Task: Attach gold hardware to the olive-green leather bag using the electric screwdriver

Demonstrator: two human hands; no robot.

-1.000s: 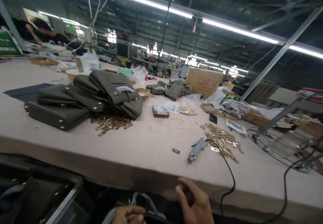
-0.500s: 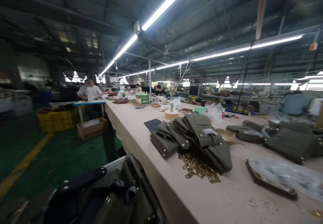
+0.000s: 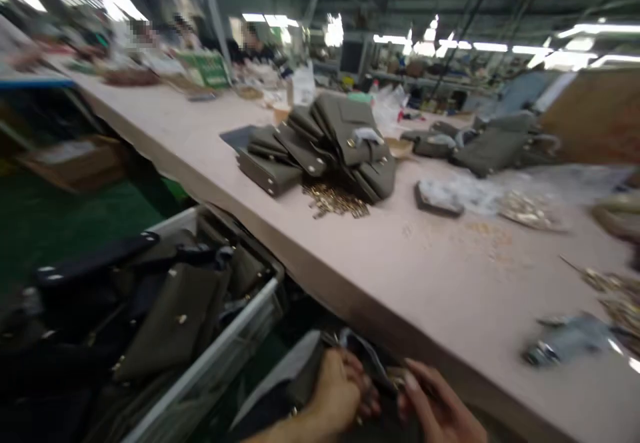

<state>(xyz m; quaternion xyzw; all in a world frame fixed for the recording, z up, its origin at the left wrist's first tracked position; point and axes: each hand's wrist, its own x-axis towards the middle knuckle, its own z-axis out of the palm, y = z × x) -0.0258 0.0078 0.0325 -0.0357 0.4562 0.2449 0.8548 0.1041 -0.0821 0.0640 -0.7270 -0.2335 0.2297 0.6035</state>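
At the bottom of the head view, below the table's edge, is a dark olive bag with a grey strip and small metal fittings. My left hand is closed on it, fingers curled around its upper edge. My right hand is at the bag's right side, thumb and fingers pinching its edge beside a small brass-coloured piece. Motion blur hides exactly what the right fingertips hold. To the left, a grey-white crate is filled with dark bags.
Several olive bags are stacked on the long pale table beside a heap of brass fittings. A blue-grey tool lies near the right edge. Plastic-wrapped parts and a cardboard box are farther back.
The view has tilted down and turned right. Both my hands and the bag they hold have come into the picture, along with the blue-grey tool and the cardboard box at right.
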